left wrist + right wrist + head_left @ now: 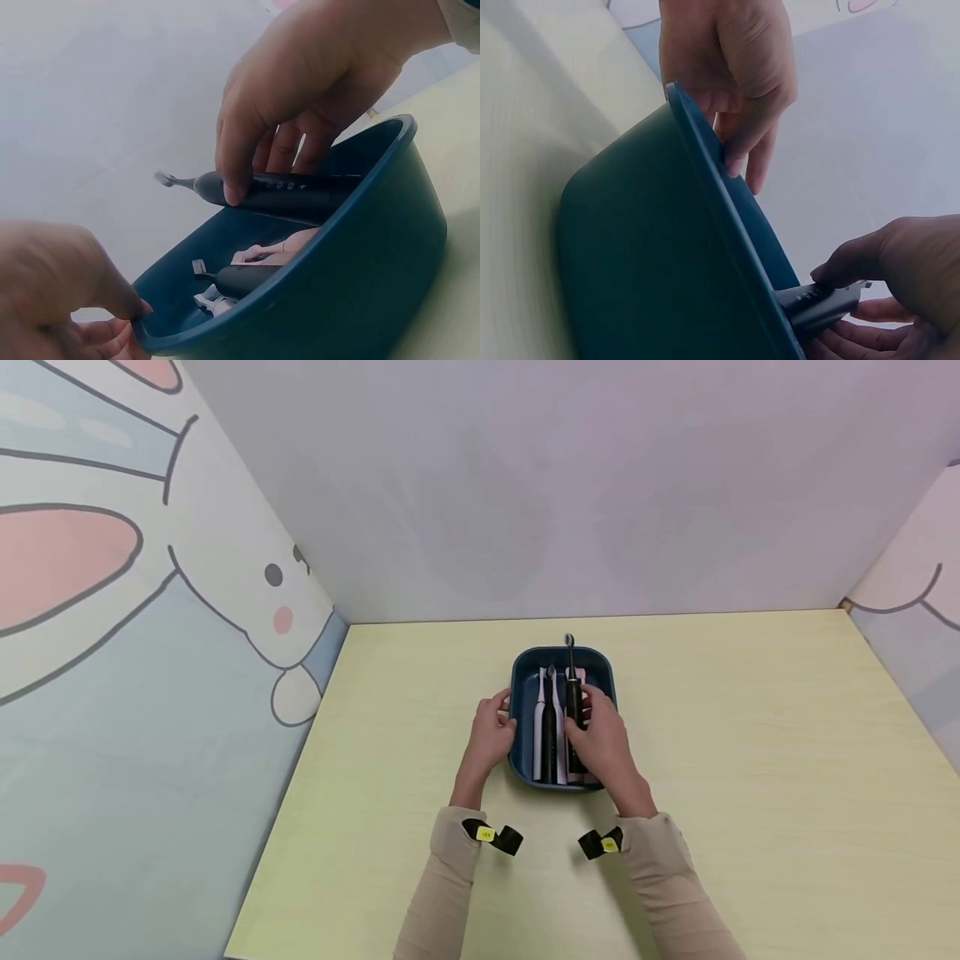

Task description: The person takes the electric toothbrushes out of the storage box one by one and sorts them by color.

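A dark blue plastic bin (382, 255) stands on the table. My left hand (492, 732) grips its left rim, thumb over the edge and the other fingers outside. With my right hand (602, 737) I pinch a black electric toothbrush (573, 697) by its handle, on the right side of the bin. Its head sticks up past the far rim, and its lower end is still inside the bin. Beside it in the bin lie another black electric toothbrush (549, 739) and pale ones (538, 735), heads pointing away from me. Pinkish items (300, 241) lie partly hidden under the raised toothbrush.
The pale wooden table (750, 735) runs to a plain wall (600, 485) at the back. A side wall with a cartoon rabbit (225, 568) rises at the left, and another printed wall at the right. Black straps with yellow tags (486, 834) sit on both wrists.
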Demonstrator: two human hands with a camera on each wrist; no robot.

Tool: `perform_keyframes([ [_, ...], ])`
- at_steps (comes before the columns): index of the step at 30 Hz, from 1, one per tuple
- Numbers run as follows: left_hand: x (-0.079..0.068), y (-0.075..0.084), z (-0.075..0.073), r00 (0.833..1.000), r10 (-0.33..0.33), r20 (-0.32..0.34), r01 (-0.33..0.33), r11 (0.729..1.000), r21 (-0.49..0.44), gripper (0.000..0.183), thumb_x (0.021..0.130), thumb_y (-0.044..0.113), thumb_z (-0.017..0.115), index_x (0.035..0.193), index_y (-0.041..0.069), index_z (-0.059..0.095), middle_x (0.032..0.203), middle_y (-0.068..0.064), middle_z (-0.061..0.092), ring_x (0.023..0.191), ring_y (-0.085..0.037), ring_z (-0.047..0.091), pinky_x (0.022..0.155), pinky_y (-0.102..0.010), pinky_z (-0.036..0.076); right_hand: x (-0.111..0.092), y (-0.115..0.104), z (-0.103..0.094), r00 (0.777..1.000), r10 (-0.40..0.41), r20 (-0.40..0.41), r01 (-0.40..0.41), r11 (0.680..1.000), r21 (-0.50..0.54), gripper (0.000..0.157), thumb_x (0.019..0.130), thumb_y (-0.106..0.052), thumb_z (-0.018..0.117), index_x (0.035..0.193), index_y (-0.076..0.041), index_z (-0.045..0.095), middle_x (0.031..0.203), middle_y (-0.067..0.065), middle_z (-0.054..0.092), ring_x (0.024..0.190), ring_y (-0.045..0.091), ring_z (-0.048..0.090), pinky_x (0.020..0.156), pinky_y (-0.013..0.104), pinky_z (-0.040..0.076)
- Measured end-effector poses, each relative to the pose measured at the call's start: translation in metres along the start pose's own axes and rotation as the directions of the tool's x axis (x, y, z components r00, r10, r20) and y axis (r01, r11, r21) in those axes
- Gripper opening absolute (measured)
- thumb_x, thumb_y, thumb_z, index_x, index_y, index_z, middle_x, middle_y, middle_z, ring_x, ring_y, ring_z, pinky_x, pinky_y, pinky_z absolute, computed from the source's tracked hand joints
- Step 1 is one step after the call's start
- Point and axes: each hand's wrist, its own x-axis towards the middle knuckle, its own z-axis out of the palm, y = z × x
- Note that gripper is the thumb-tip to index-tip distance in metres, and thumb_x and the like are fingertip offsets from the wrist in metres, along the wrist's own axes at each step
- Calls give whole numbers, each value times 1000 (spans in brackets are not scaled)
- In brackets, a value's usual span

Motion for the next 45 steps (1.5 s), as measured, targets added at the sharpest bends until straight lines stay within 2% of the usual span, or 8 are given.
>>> perform_keyframes([
  [8,1,-1,0,1000,6,-4,-6,1000,11,51,91,-1,53,141,6,45,115,-15,50,86,-18,54,78,-33,48,0,1,0,993,-92,-72,98,991,91,60,88,-6,64,142,-1,37,121,20,53,99,30,55,84,46,52],
  [16,3,-2,2,1000,17,-10,-17,1000,18,51,91,-1,53,141,5,45,114,-15,50,82,-17,53,75,-31,47,-2,-1,-2,962,-193,-192,223,963,151,58,86,-4,65,140,-4,41,120,19,56,94,28,55,80,47,53],
  [30,-6,-10,3,1000,24,13,-24,999,46,51,92,1,53,141,7,45,115,-15,50,83,-18,53,75,-31,47,-19,-1,-2,927,-209,-310,269,949,164,55,85,-4,67,136,-4,45,115,20,57,92,32,60,75,49,50],
  [39,-2,-5,9,1000,18,1,-18,999,33,51,92,1,52,142,6,45,116,-15,49,85,-18,53,77,-33,48,-12,3,-11,907,-217,-361,288,945,154,55,86,-5,68,136,-3,45,116,21,56,100,34,59,84,50,50],
  [45,-1,-3,12,1000,26,-7,-26,999,32,51,91,-1,53,141,5,45,115,-16,49,84,-18,53,76,-32,48,-6,8,-18,888,-228,-399,317,933,172,54,86,-3,67,136,-2,46,114,21,57,100,32,58,84,50,50],
])
